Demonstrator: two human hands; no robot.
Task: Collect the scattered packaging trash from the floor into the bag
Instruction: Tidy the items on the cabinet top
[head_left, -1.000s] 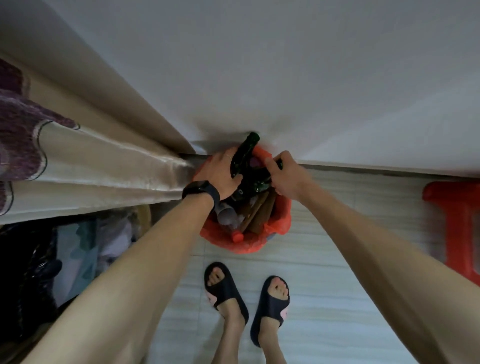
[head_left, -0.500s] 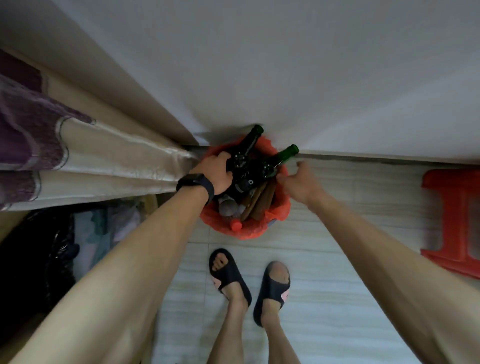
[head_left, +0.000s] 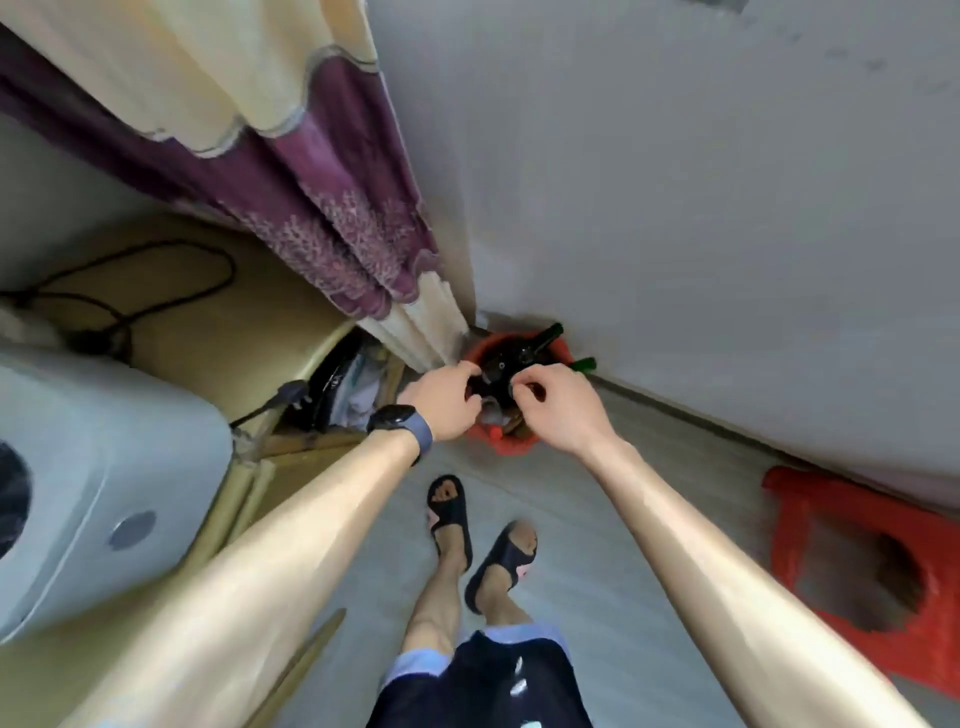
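The red bag sits on the floor right in the corner, against the wall and just beside the foot of the curtain. It is stuffed full. A dark bottle pokes out of the top, leaning with its neck toward the wall, and the green neck of a second bottle sticks out over the bag's right edge. Lower in the opening there is a small red cap among some brown and clear scraps that are too blurred to name.

Both hands are at the mouth of the bag. The left hand, with a dark watch on its wrist, has thumb above and fingers curled below, gripping the lower end of the dark bottle. The right hand is close beside it, fingers curled in and thumb meeting the forefinger near the same bottle; I cannot tell whether it has hold of anything.

The person stands just back from the bag in black sandals. A red plastic stool stands by the wall to the right, well apart from the bag. To the left is a white appliance, with a black cable lying behind it.
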